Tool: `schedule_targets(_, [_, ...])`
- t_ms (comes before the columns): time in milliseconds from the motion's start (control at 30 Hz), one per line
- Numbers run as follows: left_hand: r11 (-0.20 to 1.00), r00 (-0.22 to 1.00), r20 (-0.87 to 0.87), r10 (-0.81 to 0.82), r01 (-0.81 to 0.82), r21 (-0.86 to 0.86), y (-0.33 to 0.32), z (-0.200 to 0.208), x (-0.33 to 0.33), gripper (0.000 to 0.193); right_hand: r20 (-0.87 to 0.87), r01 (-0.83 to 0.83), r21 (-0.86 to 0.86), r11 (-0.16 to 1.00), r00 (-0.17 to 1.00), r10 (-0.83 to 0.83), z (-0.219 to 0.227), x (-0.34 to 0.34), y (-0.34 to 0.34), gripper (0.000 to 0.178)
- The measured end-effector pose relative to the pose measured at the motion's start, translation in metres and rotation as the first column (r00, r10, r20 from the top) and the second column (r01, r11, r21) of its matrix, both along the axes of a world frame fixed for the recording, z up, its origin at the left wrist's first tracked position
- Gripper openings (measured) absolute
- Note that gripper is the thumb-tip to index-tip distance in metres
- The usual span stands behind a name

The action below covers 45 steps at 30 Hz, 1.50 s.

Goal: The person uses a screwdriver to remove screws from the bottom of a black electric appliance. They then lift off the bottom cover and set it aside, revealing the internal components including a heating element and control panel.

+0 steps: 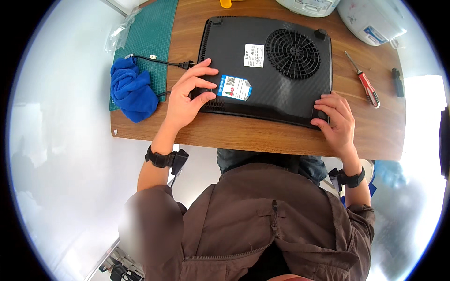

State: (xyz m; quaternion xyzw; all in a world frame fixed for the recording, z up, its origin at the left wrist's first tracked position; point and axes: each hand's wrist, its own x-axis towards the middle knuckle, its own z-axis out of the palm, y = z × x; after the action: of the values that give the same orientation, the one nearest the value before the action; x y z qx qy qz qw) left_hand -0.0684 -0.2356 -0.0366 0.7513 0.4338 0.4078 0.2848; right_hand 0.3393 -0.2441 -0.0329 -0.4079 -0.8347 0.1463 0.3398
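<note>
A black induction cooker (234,51) lies bottom up on the wooden table, with its round fan grille toward the far right. My left hand (187,96) holds its left edge, fingers spread and thumb beside a blue-and-white label (236,88). At the near right corner, the fingers of my right hand (338,122) curl over a small foot and the thumb presses against the near edge. A black power cord with a plug (184,64) lies just beyond my left hand. The cooker's glass side faces down and is hidden.
On the left, a crumpled blue cloth (132,91) rests partly on a green cutting mat (149,28), with a clear plastic bag (123,32) near it. A red-handled screwdriver (368,89) and a dark slim object (397,82) lie right. White appliances (372,21) stand at the back.
</note>
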Motion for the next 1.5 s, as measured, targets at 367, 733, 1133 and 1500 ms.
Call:
schedule_targets(367, [0.992,0.999,0.025,0.048,-0.05,0.117,-0.003,-0.009,0.008,0.015,-0.124,0.029,-0.015,0.999,0.992,-0.03,-0.011,-0.003,-0.003,0.036])
schedule_targets(733, [0.957,0.929,-0.232,0.289,-0.273,0.096,0.001,-0.005,0.027,0.07,-0.134,0.002,0.04,0.999,0.991,0.003,-0.005,-0.003,-0.004,0.036])
schedule_targets(1133, [0.948,0.937,-0.142,0.319,-0.317,0.036,0.001,0.001,0.035,0.05,-0.206,0.015,0.005,1.0,0.979,-0.014,-0.009,-0.003,-0.005,0.037])
schedule_targets(1500, [0.942,0.938,-0.088,0.335,-0.334,0.02,0.0,0.009,0.039,0.052,-0.23,0.024,-0.021,0.999,0.973,-0.028,-0.002,-0.006,-0.001,0.034])
